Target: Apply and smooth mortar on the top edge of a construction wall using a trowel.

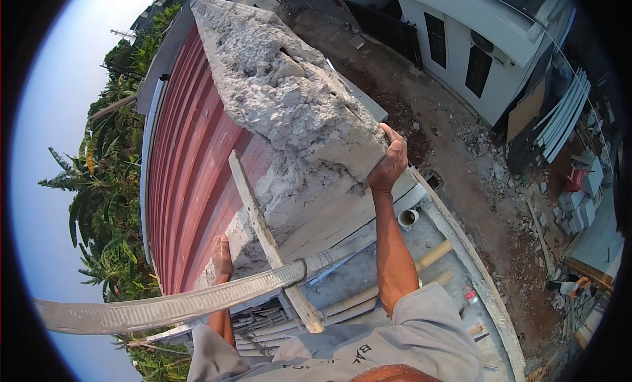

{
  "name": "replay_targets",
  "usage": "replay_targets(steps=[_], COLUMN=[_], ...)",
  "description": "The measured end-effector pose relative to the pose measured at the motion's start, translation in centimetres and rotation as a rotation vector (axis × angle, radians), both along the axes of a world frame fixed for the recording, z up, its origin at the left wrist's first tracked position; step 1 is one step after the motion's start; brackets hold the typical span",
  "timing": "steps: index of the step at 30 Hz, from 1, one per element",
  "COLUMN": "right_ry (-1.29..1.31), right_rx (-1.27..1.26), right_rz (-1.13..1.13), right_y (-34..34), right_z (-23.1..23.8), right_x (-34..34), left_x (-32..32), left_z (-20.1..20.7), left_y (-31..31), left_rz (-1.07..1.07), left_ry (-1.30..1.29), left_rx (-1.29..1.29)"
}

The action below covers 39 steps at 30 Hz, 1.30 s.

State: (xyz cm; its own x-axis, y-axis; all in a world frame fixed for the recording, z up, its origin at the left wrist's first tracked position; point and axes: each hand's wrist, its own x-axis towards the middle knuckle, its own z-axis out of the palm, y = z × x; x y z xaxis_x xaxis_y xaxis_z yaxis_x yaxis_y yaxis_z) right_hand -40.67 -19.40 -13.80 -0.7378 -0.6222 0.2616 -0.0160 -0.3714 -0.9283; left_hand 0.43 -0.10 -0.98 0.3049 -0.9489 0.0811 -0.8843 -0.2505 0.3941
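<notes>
In front of me rises a masonry wall (289, 86) with a rough, crumbly grey mortar top and a smoother face below. My right hand (390, 159) is closed around its right corner, thumb showing and fingertips over the edge. Lower on the left, my left hand (222, 258) lies against the wall's edge with fingers stretched upward; some of them are hidden. A wooden batten (263, 230) stands aslant between my arms. Across it, and over my left wrist, runs a long pale ribbed strip (178, 305), bound to the batten with a dark tie.
Red corrugated roofing (187, 165) slopes along the wall's left side. Below right are a pipe end (408, 217), bamboo poles (434, 254) and a ledge edge (471, 260). Far below lies rubble-strewn ground (484, 171). Another person (571, 287) is at the lower right.
</notes>
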Motion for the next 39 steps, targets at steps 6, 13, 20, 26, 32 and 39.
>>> replay_targets(steps=[6,13,20,26,32,39], right_ry=[-0.207,0.482,0.282,0.288,0.399,0.299], right_rx=[-0.05,0.139,0.992,1.631,1.447,1.466], right_rz=[0.184,0.221,0.513,1.261,1.423,1.711], right_y=[0.6,2.8,27.5,56.2,52.8,47.2], right_z=[0.4,-3.8,-19.8,-29.2,-10.5,-7.1], right_x=[0.3,-6.0,-11.0,-12.8,4.8,6.3], left_x=[0.8,-1.4,-0.7,-0.5,2.1,0.7], left_z=[-1.8,-1.6,-1.4,-0.4,-0.5,-1.2], left_y=[0.7,-0.3,0.6,1.2,2.3,17.8], left_rz=[-0.061,-0.006,-0.004,-0.148,-0.193,-0.228], left_ry=[-0.051,-0.071,0.1,0.385,0.567,0.73], left_rx=[-0.098,-0.084,-0.117,-0.195,-0.149,-0.43])
